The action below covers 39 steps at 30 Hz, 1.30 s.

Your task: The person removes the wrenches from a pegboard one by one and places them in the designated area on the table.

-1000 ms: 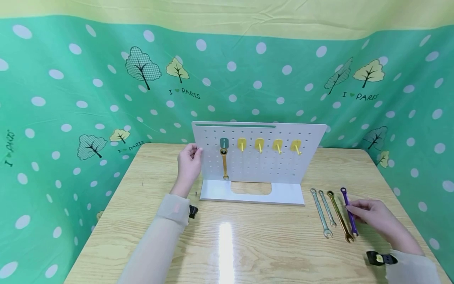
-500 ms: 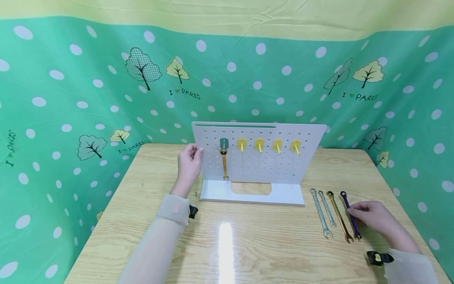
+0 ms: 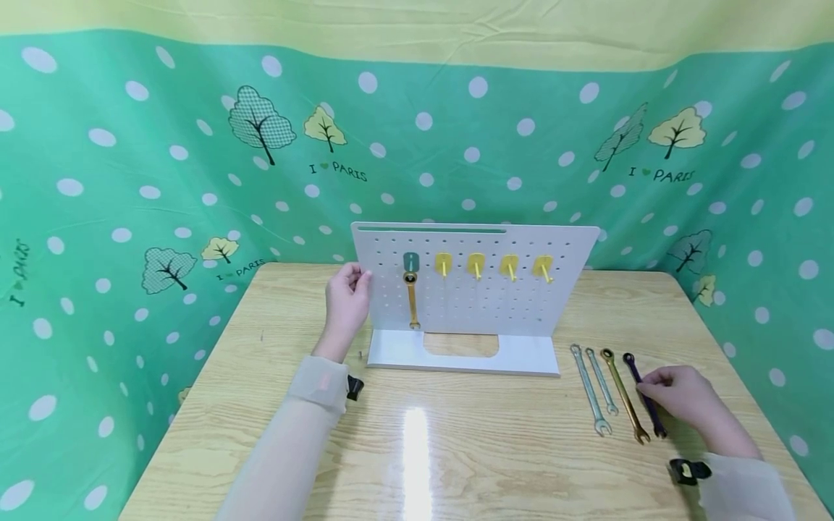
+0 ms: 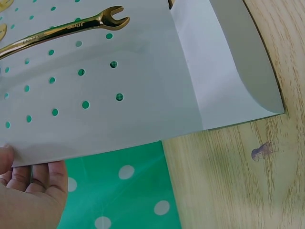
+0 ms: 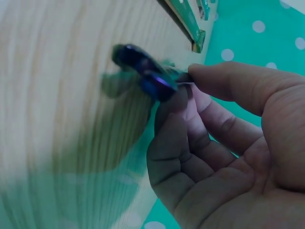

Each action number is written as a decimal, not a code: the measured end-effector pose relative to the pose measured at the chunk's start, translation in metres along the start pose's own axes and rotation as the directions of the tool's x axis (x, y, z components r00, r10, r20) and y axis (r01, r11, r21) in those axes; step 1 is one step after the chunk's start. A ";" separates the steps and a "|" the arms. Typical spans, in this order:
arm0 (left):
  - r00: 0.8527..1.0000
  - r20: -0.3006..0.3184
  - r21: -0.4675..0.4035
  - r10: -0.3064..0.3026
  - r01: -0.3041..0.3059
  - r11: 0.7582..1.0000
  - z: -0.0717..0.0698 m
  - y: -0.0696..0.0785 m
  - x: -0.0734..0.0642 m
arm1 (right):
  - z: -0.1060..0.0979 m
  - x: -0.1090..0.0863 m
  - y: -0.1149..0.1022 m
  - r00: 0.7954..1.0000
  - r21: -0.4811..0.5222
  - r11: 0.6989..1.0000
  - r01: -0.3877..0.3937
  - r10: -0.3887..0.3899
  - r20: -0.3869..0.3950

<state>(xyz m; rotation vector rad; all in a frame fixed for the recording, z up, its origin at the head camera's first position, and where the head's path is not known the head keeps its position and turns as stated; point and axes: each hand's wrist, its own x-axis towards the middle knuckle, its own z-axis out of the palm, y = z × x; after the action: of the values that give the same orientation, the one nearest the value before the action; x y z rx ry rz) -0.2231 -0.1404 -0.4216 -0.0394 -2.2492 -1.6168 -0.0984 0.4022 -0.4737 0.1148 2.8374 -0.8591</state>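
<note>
My left hand [image 3: 347, 297] grips the left edge of a white pegboard stand [image 3: 482, 311], thumb in front. In the left wrist view the fingers [image 4: 40, 176] wrap behind the board's edge. From the green hook [image 3: 411, 261] hangs a gold wrench [image 3: 413, 304]. At the right, my right hand [image 3: 684, 399] pinches a dark purple wrench [image 3: 652, 414] by its shaft. The right wrist view shows the wrench's end [image 5: 159, 87] between thumb and fingers, its shadow on the wood; how far it is off the table I cannot tell.
Several yellow hooks [image 3: 477, 265] line the board. Left of the purple wrench lie two silver wrenches [image 3: 590, 394] [image 3: 602, 383] and a copper-gold wrench [image 3: 625, 398] on the wooden table [image 3: 508, 449]. A green dotted curtain [image 3: 449, 159] stands behind.
My right hand has shifted the purple wrench slightly and tilted it, and it looks darker now. The left hand and the pegboard have stayed in place.
</note>
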 end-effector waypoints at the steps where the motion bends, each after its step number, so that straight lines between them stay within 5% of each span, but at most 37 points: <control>1: 1.000 0.002 0.000 0.002 -0.002 1.000 0.000 0.000 0.000 | 0.000 0.000 -0.001 1.000 -0.005 1.000 0.000 0.000 -0.003; 28: 1.000 -0.005 0.003 0.021 -0.021 1.000 0.001 0.000 0.000 | 0.000 0.000 -0.003 0.998 -0.031 0.997 -0.064 0.063 -0.023; 39: 1.000 -0.010 0.008 0.001 -0.001 1.000 0.001 0.001 0.000 | 0.003 -0.004 -0.033 0.990 -0.030 0.998 0.062 -0.065 -0.129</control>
<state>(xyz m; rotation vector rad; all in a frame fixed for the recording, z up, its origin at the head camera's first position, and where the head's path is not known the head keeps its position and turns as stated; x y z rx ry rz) -0.2232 -0.1395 -0.4205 -0.0303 -2.2474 -1.6044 -0.0986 0.3737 -0.4575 0.0804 2.9874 -0.8565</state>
